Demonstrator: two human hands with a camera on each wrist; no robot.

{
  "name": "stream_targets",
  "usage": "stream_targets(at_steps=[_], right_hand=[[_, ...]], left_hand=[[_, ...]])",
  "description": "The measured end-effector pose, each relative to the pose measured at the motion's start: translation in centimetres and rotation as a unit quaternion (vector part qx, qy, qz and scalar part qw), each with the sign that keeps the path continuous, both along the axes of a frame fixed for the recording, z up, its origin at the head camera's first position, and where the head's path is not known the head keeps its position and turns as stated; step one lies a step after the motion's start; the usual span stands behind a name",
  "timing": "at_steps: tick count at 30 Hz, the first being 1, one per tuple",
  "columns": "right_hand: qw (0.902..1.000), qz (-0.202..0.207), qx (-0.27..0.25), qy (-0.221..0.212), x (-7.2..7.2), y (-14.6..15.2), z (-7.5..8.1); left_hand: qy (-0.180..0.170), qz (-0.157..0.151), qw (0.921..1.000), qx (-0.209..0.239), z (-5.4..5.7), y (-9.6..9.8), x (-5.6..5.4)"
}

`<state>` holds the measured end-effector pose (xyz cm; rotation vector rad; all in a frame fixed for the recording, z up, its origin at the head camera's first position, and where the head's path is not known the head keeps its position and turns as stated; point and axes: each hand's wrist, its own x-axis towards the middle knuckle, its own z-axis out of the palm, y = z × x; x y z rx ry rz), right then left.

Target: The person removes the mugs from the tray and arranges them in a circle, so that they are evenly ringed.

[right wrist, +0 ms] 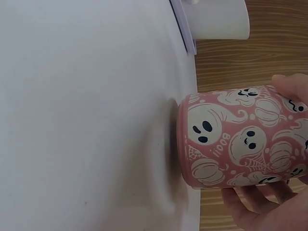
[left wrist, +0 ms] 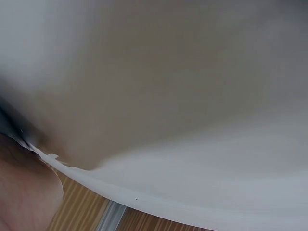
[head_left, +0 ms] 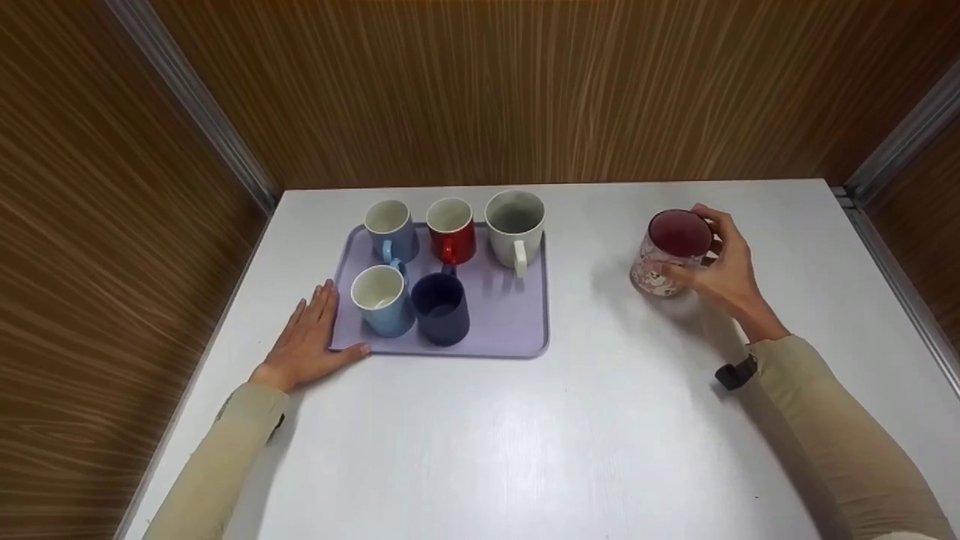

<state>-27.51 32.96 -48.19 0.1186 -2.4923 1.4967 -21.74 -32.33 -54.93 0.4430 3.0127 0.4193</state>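
Observation:
My right hand point(head_left: 724, 274) grips a pink mug point(right wrist: 240, 137) printed with white ghosts and pumpkins, its inside dark red. In the head view this mug point(head_left: 656, 266) is upright, right of the tray; whether its base touches the table I cannot tell. My left hand point(head_left: 307, 341) lies with straight fingers along the left edge of a lilac tray point(head_left: 510, 330), thumb at its front edge. On the tray stand a blue-grey mug point(head_left: 405, 241), a red mug point(head_left: 461, 244), a large white mug point(head_left: 504, 244), a light blue mug point(head_left: 390, 316) and a navy mug point(head_left: 444, 322).
A white table point(head_left: 480, 435) carries the tray. Wood-grain panels point(head_left: 480, 90) rise behind it and at both sides, with grey metal strips point(head_left: 199, 97) at the corners. The left wrist view shows mostly blurred white tabletop point(left wrist: 216, 183).

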Motion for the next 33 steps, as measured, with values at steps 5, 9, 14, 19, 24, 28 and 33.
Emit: stream_targets(at_steps=[5,9,14,19,24,28,33], right_hand=[[0.9996,-0.016,0.019,-0.014,-0.2,0.8,-0.2],[0.9991,-0.033,0.027,-0.008,-0.3,1.5,-0.4],[0.9986,-0.042,0.031,-0.011,-0.5,1.9,-0.6],[0.9989,-0.035,0.025,-0.016,-0.6,2.0,-0.7],[0.9984,-0.029,0.038,-0.031,-0.3,2.1,-0.5],[0.9954,-0.044,0.08,-0.03,-0.1,1.8,0.0],[0.9888,-0.093,0.101,0.059,0.3,1.0,1.3]], left_hand=[[-0.002,-0.001,1.0,0.0,0.1,0.0,-0.1],[-0.003,-0.003,1.0,0.003,0.2,0.1,-0.2],[-0.003,-0.002,1.0,0.004,0.2,0.0,-0.2],[-0.007,0.003,1.0,0.006,0.1,0.1,0.0],[-0.013,0.005,0.9999,0.005,0.1,0.1,0.1],[-0.011,0.006,0.9999,0.004,0.1,0.0,0.1],[-0.007,0.003,0.9999,0.007,0.2,0.0,0.1]])
